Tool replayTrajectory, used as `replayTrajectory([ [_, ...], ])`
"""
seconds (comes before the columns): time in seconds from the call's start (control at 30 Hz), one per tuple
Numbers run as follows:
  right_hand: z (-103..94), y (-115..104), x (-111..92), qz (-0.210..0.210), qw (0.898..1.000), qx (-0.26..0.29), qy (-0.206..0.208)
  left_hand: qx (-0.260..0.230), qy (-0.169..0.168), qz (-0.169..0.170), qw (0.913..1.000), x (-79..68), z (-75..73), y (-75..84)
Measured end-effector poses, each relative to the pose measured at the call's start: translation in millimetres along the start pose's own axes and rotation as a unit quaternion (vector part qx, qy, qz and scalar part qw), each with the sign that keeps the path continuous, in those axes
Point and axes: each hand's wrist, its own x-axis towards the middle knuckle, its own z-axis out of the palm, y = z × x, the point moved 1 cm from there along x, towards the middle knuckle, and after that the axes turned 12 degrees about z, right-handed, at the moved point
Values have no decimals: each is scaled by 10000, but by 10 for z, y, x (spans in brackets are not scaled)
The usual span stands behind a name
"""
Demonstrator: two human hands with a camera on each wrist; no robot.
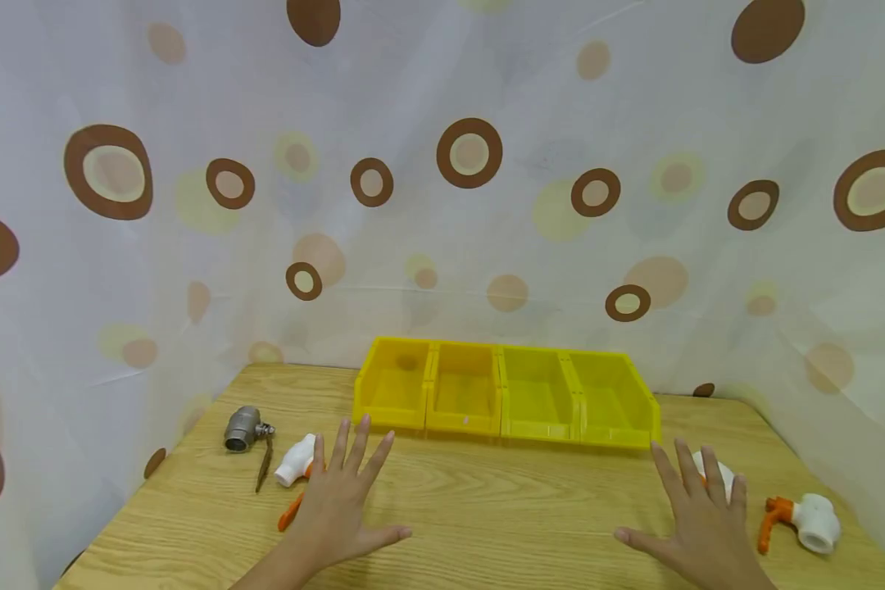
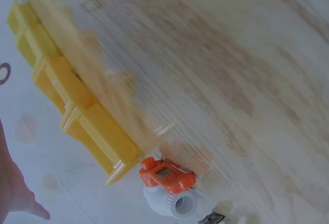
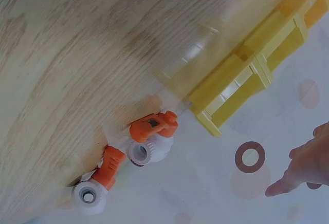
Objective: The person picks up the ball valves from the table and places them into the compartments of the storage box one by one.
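Note:
Fingers spread, my left hand [image 1: 339, 508] hovers over the left part of the table and holds nothing. It partly covers a white plastic ball valve [image 1: 297, 460] with an orange handle [image 1: 290, 512]. Farther left lies a grey metal ball valve [image 1: 243, 428] with a lever. My right hand [image 1: 708, 524], likewise spread and holding nothing, overlaps another white valve [image 1: 726, 477] in the head view. To its right lies a white valve [image 1: 816, 523] with an orange handle. Both orange-handled valves on the right show in the right wrist view, the outer valve [image 3: 91, 197] lower left.
A row of several yellow bins [image 1: 538, 431] stands joined at the back of the wooden table [image 1: 501, 508], their open fronts toward me. Behind and on both sides hangs a pale curtain [image 1: 413, 238] with brown and beige circles.

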Motion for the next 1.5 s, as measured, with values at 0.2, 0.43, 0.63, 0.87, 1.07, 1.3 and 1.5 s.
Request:
replayTrajectory([
  [0.2,10,5,22,-71,9998,172,69,61,-168,-46,9998,11,15,-24],
  [0.43,40,38,84,-194,9989,272,332,-7,-117,-137,9998,38,65,-80],
  [0.63,64,62,162,-378,9957,305,790,-91,-2,-219,9997,71,109,-162],
  [0.87,69,81,216,-345,9955,325,826,-208,-194,-351,9990,109,121,-244],
  [1.07,53,93,281,-282,9962,359,745,-266,-444,-449,9977,192,119,-297],
  [1.3,79,136,345,-52,9977,339,583,-318,-731,-582,9951,250,189,-375],
  [1.5,108,191,381,108,9983,340,464,-369,-850,-639,9936,290,238,-398],
])
